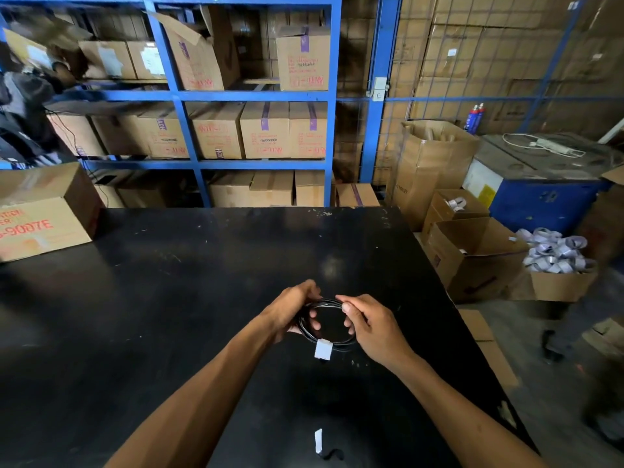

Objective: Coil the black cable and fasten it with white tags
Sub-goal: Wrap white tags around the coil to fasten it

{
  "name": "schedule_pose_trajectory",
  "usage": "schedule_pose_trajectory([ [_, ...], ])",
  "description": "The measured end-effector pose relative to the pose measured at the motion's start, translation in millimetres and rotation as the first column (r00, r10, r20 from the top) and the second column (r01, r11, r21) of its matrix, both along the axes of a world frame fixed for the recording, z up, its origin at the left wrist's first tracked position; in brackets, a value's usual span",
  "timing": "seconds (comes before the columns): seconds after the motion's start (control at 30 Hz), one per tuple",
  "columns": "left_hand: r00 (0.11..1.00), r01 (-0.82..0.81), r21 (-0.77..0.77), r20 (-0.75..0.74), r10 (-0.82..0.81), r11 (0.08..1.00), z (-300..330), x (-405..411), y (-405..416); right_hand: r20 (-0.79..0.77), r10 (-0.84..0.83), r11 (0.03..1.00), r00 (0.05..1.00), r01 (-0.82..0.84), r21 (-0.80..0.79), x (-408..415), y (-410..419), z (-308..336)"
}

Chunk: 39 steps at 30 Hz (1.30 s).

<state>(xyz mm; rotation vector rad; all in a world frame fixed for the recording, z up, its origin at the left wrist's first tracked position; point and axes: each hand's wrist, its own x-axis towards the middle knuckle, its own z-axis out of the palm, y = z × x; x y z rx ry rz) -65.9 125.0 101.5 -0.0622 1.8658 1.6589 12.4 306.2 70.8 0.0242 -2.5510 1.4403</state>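
A black cable (305,329) is wound into a small coil, held just above the black table (169,298). My left hand (293,310) grips the coil's left side, fingers through the loop. My right hand (369,324) pinches the coil's upper right strands between thumb and forefinger. One white tag (322,349) is wrapped around the coil's near side and hangs down. A second loose white tag (318,440) lies on the table near the front edge, beside a short black piece (332,454).
A cardboard box (40,211) sits on the table's far left. Right of the table, open boxes (472,255) stand on the floor, one filled with white tags (553,251). Blue shelving (189,96) with cartons rises behind the table.
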Motion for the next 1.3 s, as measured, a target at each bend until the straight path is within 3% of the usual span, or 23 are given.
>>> schedule_pose_trajectory([
  [0.1,0.999,0.018,-0.051,-0.041,-0.02,0.999,-6.0,-0.3,-2.2,-0.001,-0.005,0.999,1.0,0.005,0.047,-2.4,-4.0,0.0],
  [0.23,0.999,0.014,0.024,-0.031,-0.013,1.0,-15.8,1.9,-6.2,-0.021,-0.069,0.99,0.997,0.071,0.121,-13.0,-5.1,-9.0],
  [0.4,0.984,0.041,-0.09,-0.171,-0.056,0.995,-30.7,2.3,-8.5,0.047,-0.07,0.976,0.996,0.059,0.211,-24.9,-5.1,-16.7],
  [0.67,0.962,-0.184,-0.283,-0.248,0.114,0.941,-82.3,-2.2,-27.1,0.143,-0.091,0.966,0.985,0.053,0.253,-4.0,-13.3,-52.8],
  [0.73,0.962,-0.223,-0.324,-0.226,0.154,0.919,-100.8,1.5,-37.7,0.252,0.033,0.938,0.967,-0.117,0.326,14.4,-11.5,-67.9],
  [0.83,0.964,-0.245,-0.365,-0.189,0.186,0.898,-120.9,11.2,-48.0,0.583,0.228,0.762,0.78,-0.516,0.392,45.0,-18.9,-86.6],
  [0.9,0.97,-0.23,-0.385,-0.161,0.18,0.894,-129.2,20.4,-51.2,0.703,0.207,0.665,0.68,-0.625,0.409,61.1,-28.1,-103.9],
  [0.97,0.973,-0.224,-0.384,-0.139,0.184,0.896,-135.5,30.3,-52.6,0.741,0.172,0.634,0.649,-0.649,0.421,72.8,-37.8,-123.7],
  [1.13,0.975,-0.219,-0.362,-0.127,0.185,0.906,-138.5,50.0,-54.5,0.638,0.164,0.725,0.752,-0.531,0.439,84.9,-51.2,-150.0],
  [1.3,0.97,-0.237,-0.365,-0.14,0.198,0.9,-124.6,55.4,-54.2,0.564,0.119,0.903,0.817,-0.325,0.281,73.9,-20.0,-115.0],
])
